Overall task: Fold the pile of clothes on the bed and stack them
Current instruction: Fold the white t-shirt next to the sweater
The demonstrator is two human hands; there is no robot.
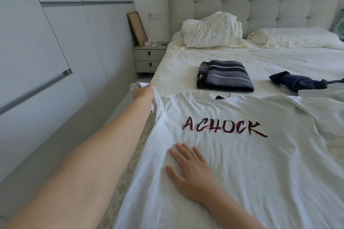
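Right hand lies flat on the white t-shirt, fingers straight & slightly spread, palm down on the lower-left part of the chest, just below & left of the lettering. Left hand is stretched out to the shirt's left sleeve, fingers curled round the bunched sleeve fabric, which is lifted off the bed at its left edge; a bit of white cloth sticks out past the knuckles.

T-shirt is spread front-up across the near part of the bed, neck toward the headboard, w/ "ACHOCK" in dark red/black letters across the chest. Fabric is lightly wrinkled; right sleeve lies out flat to the right. A dark label shows inside the collar.

Just beyond the collar sits a folded stack: striped grey/navy piece on top, a dark item under it. Further right, apart from the stack, a crumpled navy garment lies unfolded, touching a pale garment at the right edge.

Two white pillows rest against the headboard. Nightstand stands left of the bed, w/ a wooden frame leaning on the wall above it.
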